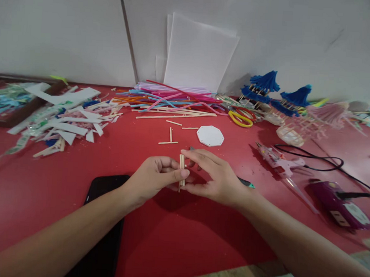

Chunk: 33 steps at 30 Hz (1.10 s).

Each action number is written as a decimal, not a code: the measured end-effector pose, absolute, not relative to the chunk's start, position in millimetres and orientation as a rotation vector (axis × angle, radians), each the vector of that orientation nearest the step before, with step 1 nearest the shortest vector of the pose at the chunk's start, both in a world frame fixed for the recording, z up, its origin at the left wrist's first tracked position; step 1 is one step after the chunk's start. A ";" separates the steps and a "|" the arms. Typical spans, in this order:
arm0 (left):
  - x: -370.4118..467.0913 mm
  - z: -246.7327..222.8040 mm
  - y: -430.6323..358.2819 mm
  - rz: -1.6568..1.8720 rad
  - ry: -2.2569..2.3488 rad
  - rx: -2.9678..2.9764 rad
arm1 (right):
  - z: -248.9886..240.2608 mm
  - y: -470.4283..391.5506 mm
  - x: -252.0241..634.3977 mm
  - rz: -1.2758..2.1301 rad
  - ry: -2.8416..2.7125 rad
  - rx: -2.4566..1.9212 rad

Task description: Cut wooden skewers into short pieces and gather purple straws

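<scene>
A small upright bundle of short wooden sticks [182, 163] is pinched by my left hand [157, 174], its thumb across the front. My right hand [218, 176] closes on the same bundle from the other side, fingertips at its top and its lower end. Just beyond my hands, several short sticks [170, 134] lie on the red table [178, 242]. Beside them is a white octagonal piece [210, 136] with small holes near its corners. Part of a cutter [246, 183] shows under my right hand.
A black phone [102, 233] lies below my left forearm. White scraps [69, 123] cover the left. Coloured sticks [175, 98], yellow-handled scissors [240, 119] and blue-roofed models [265, 83] are at the back. A glue gun [279, 161], its cable and a purple power block [340, 204] sit right.
</scene>
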<state>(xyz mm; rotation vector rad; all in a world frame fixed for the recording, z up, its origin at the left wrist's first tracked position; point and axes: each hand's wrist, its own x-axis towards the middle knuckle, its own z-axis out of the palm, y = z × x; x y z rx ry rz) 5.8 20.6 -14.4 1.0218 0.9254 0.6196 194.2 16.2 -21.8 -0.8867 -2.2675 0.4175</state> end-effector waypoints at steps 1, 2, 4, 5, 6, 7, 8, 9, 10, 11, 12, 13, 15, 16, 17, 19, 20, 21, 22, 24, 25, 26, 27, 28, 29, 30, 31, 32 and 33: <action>5.7 -14.5 20.5 0.621 0.939 1.038 | -21.5 16.2 193.9 0.433 -2.266 -0.899; 5.5 -14.7 20.5 0.623 0.949 1.052 | -21.0 16.2 193.7 0.449 -2.267 -0.914; 5.2 -15.3 20.4 0.625 0.962 1.073 | -20.1 16.0 193.2 0.474 -2.265 -0.935; 5.1 -15.6 20.4 0.625 0.966 1.077 | -19.7 15.8 193.0 0.484 -2.263 -0.941; 5.1 -15.8 20.4 0.626 0.969 1.078 | -19.5 15.7 192.9 0.493 -2.259 -0.944; 5.1 -15.9 20.5 0.627 0.971 1.079 | -19.3 15.5 192.8 0.502 -2.255 -0.945; 5.2 -16.0 20.6 0.627 0.973 1.079 | -19.3 15.4 192.8 0.510 -2.249 -0.945; 5.3 -16.1 20.8 0.626 0.971 1.078 | -19.4 15.2 192.8 0.517 -2.242 -0.947; 5.4 -16.1 20.9 0.627 0.967 1.077 | -19.6 15.0 192.8 0.523 -2.236 -0.952; 5.5 -16.0 21.0 0.627 0.963 1.076 | -19.8 14.8 192.8 0.527 -2.231 -0.956; 5.6 -16.0 21.0 0.627 0.960 1.076 | -19.9 14.5 192.7 0.531 -2.228 -0.960; 5.8 -15.8 20.9 0.627 0.957 1.076 | -20.0 14.3 192.7 0.536 -2.226 -0.965; 6.3 -15.5 20.4 0.629 0.957 1.077 | -20.1 13.7 192.4 0.545 -2.218 -0.972; 6.7 -15.3 20.1 0.629 0.960 1.080 | -20.1 13.5 192.2 0.547 -2.212 -0.972; 7.0 -15.1 19.8 0.629 0.963 1.084 | -20.0 13.3 191.9 0.548 -2.207 -0.973; 7.6 -15.1 19.4 0.632 0.967 1.093 | -19.7 13.0 191.4 0.552 -2.199 -0.973; 7.8 -15.3 19.4 0.635 0.966 1.097 | -19.5 13.0 191.2 0.556 -2.198 -0.974; 7.9 -15.6 19.6 0.636 0.964 1.100 | -19.3 13.1 191.1 0.559 -2.198 -0.974; 8.0 -15.9 19.8 0.638 0.960 1.103 | -19.1 13.3 190.9 0.556 -2.199 -0.971; 7.8 -16.5 20.2 0.639 0.952 1.108 | -18.9 13.7 190.9 0.539 -2.203 -0.960; 7.6 -16.6 20.2 0.638 0.947 1.112 | -18.9 14.0 191.0 0.526 -2.203 -0.953; 7.3 -16.6 20.0 0.639 0.943 1.115 | -18.9 14.3 191.1 0.515 -2.202 -0.944; 7.1 -16.5 19.7 0.641 0.935 1.118 | -19.0 14.5 191.3 0.508 -2.201 -0.937; 6.8 -16.3 19.3 0.646 0.924 1.116 | -19.1 14.7 191.5 0.505 -2.200 -0.930; 6.7 -16.0 18.9 0.655 0.910 1.106 | -19.2 14.8 191.8 0.502 -2.198 -0.925; 6.6 -15.8 18.5 0.666 0.895 1.091 | -19.3 14.8 192.0 0.501 -2.198 -0.919; 6.6 -15.5 18.2 0.682 0.878 1.071 | -19.3 14.8 192.3 0.503 -2.200 -0.913; 6.6 -15.4 18.0 0.698 0.861 1.050 | -19.4 14.7 192.5 0.505 -2.203 -0.909; 6.6 -15.4 17.9 0.714 0.849 1.033 | -19.4 14.7 192.7 0.511 -2.205 -0.905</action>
